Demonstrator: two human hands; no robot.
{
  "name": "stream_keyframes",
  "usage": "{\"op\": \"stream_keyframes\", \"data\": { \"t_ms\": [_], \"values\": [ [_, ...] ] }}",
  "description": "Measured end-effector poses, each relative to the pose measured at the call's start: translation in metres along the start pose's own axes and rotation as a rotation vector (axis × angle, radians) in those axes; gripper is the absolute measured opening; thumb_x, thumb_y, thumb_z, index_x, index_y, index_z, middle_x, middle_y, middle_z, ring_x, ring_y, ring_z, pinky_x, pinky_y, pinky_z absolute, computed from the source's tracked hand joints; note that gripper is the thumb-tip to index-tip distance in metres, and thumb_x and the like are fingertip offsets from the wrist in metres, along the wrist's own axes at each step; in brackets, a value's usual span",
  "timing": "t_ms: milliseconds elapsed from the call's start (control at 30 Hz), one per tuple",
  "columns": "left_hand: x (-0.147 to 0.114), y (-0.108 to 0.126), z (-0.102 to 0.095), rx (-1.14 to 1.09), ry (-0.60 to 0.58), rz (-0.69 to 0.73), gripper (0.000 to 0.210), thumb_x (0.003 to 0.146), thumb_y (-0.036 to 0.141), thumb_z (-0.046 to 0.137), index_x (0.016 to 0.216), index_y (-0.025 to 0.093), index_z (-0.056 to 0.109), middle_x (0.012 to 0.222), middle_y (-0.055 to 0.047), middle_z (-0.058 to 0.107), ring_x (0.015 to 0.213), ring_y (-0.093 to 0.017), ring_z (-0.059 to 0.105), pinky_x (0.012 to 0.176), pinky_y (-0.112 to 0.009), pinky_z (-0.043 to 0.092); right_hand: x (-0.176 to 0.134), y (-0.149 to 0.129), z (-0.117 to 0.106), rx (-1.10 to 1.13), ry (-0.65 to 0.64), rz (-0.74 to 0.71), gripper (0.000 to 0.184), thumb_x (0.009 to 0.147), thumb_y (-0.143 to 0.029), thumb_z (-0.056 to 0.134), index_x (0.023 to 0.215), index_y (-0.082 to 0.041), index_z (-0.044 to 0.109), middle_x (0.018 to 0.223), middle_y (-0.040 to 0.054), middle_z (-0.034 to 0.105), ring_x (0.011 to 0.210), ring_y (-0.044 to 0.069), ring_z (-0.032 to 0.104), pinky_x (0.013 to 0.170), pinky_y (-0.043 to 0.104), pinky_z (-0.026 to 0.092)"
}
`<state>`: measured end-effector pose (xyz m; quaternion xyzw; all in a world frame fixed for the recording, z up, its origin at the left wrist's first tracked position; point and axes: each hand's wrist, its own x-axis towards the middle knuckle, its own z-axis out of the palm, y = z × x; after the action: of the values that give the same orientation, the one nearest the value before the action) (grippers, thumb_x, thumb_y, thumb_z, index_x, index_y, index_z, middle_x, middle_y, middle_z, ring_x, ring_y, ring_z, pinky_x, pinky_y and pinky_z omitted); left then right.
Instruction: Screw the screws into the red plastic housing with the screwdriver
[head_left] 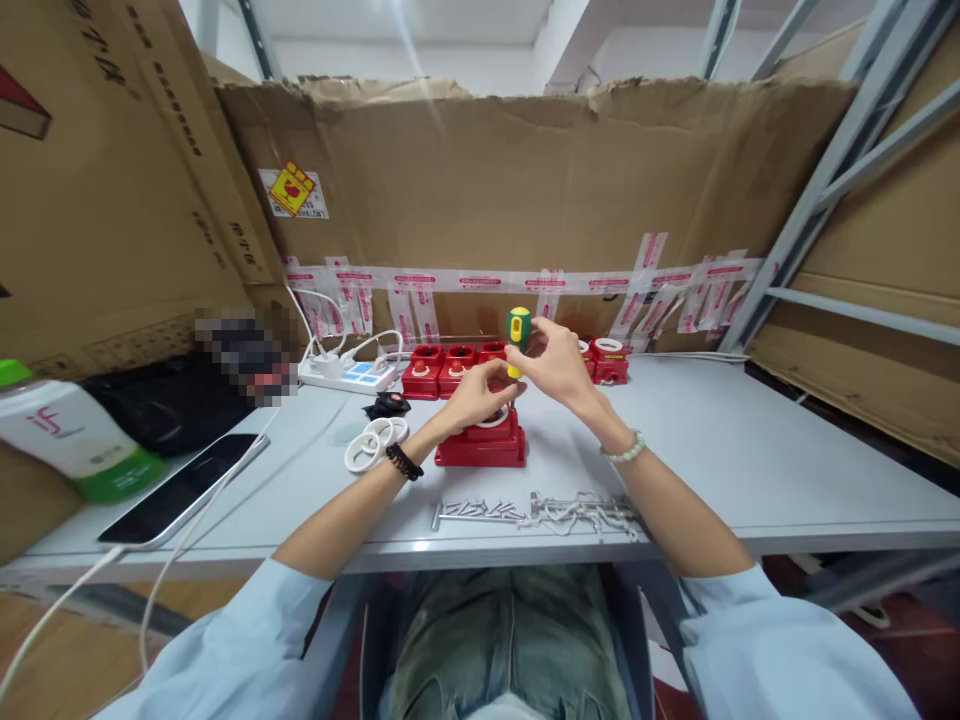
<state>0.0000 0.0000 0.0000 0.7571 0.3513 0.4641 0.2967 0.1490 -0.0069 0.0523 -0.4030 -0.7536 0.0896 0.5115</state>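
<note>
My right hand point(559, 362) grips a screwdriver point(518, 328) by its green and yellow handle. It is upright, its shaft pointing down at a red box-shaped housing point(480, 452) with a white ring on top. My left hand point(480, 392) lies over the top of that housing, fingers closed near the screwdriver's lower end; what they pinch is too small to make out. Loose white rings point(366, 450) lie left of the housing. In front are several silver screws point(480, 509) and a heap of white stringy pieces with metal parts point(577, 515).
More red housings point(421, 375) stand in a row behind my hands, some with white rings point(607, 345). A power strip point(349, 375) with white cables sits back left. A phone point(184, 490), a green-and-white bottle point(75, 440) and a black bag point(165, 390) are left. Cardboard point(487, 190) walls the back.
</note>
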Motion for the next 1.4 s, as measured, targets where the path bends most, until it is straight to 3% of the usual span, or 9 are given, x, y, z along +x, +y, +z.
{"op": "stream_keyframes", "data": {
  "t_ms": [100,267,367,500,733,967,1133,1300,1400],
  "values": [
    [0.000,0.000,-0.001,0.037,-0.050,-0.030,0.029,0.072,0.041,0.071,0.073,0.013,0.064,0.071,-0.005,0.068,0.068,-0.016,0.062,0.066,-0.026,0.047,-0.001,-0.001,-0.001,-0.030,0.014,0.016,0.014,0.071,-0.030,0.059,0.072,-0.021,0.048,0.064,-0.0012,0.060,0.058,0.015,0.055,0.057,0.027,0.041],
    [-0.001,0.001,0.002,0.119,0.024,-0.057,0.035,0.067,0.041,0.075,0.061,0.014,0.054,0.057,0.002,0.059,0.054,-0.011,0.052,0.055,-0.022,0.039,-0.002,-0.008,-0.004,-0.088,-0.008,0.029,0.024,0.072,-0.038,0.063,0.074,-0.022,0.046,0.063,-0.0023,0.055,0.056,0.013,0.048,0.056,0.027,0.036],
    [-0.002,0.001,0.000,0.145,0.031,-0.016,0.029,0.073,0.039,0.071,0.068,0.013,0.058,0.064,0.000,0.063,0.060,-0.012,0.056,0.058,-0.023,0.042,-0.002,-0.010,-0.006,-0.087,-0.035,0.027,0.027,0.074,-0.040,0.063,0.070,-0.022,0.044,0.063,-0.0016,0.054,0.057,0.013,0.046,0.057,0.028,0.036],
    [-0.002,0.003,-0.005,0.128,-0.075,0.009,0.022,0.078,0.034,0.065,0.079,0.013,0.069,0.080,-0.005,0.073,0.076,-0.016,0.066,0.073,-0.026,0.049,-0.001,-0.007,-0.006,-0.057,-0.004,0.032,0.028,0.075,-0.040,0.062,0.070,-0.022,0.042,0.063,-0.0021,0.052,0.057,0.013,0.045,0.058,0.028,0.036],
    [-0.002,0.013,-0.007,0.197,-0.055,-0.008,0.025,0.077,0.036,0.067,0.081,0.012,0.073,0.080,-0.007,0.076,0.075,-0.019,0.069,0.072,-0.027,0.051,0.001,-0.004,-0.008,-0.004,0.014,0.018,0.025,0.076,-0.040,0.063,0.073,-0.021,0.046,0.065,-0.0016,0.055,0.058,0.014,0.049,0.059,0.029,0.040],
    [-0.007,0.022,-0.019,0.381,-0.197,-0.029,0.022,0.075,0.032,0.068,0.084,0.013,0.073,0.089,-0.008,0.076,0.084,-0.021,0.069,0.079,-0.028,0.051,0.003,-0.005,-0.015,0.067,0.101,-0.011,0.024,0.076,-0.040,0.065,0.083,-0.018,0.059,0.077,0.0038,0.066,0.067,0.018,0.061,0.068,0.035,0.050],
    [-0.005,0.022,-0.016,0.434,-0.179,0.000,0.015,0.078,0.025,0.063,0.073,0.013,0.071,0.075,-0.005,0.074,0.072,-0.017,0.067,0.072,-0.026,0.049,0.005,-0.004,-0.018,0.081,0.139,-0.019,0.025,0.076,-0.040,0.067,0.087,-0.018,0.062,0.078,0.0043,0.067,0.069,0.020,0.063,0.070,0.038,0.054],
    [-0.011,0.038,-0.018,0.420,-0.090,0.102,0.011,0.079,0.023,0.064,0.077,0.014,0.068,0.078,-0.004,0.073,0.074,-0.016,0.065,0.074,-0.026,0.048,0.010,-0.003,-0.032,0.177,0.254,-0.021,0.027,0.075,-0.041,0.070,0.088,-0.018,0.062,0.076,0.0033,0.066,0.069,0.019,0.064,0.068,0.038,0.056],
    [-0.031,0.054,-0.022,0.431,-0.158,0.103,0.007,0.081,0.020,0.062,0.079,0.014,0.067,0.076,-0.003,0.071,0.069,-0.014,0.063,0.066,-0.023,0.047,0.011,0.000,-0.038,0.220,0.330,-0.001,0.029,0.074,-0.042,0.071,0.088,-0.019,0.063,0.075,0.0035,0.065,0.070,0.020,0.064,0.068,0.039,0.056]
  ]
}}
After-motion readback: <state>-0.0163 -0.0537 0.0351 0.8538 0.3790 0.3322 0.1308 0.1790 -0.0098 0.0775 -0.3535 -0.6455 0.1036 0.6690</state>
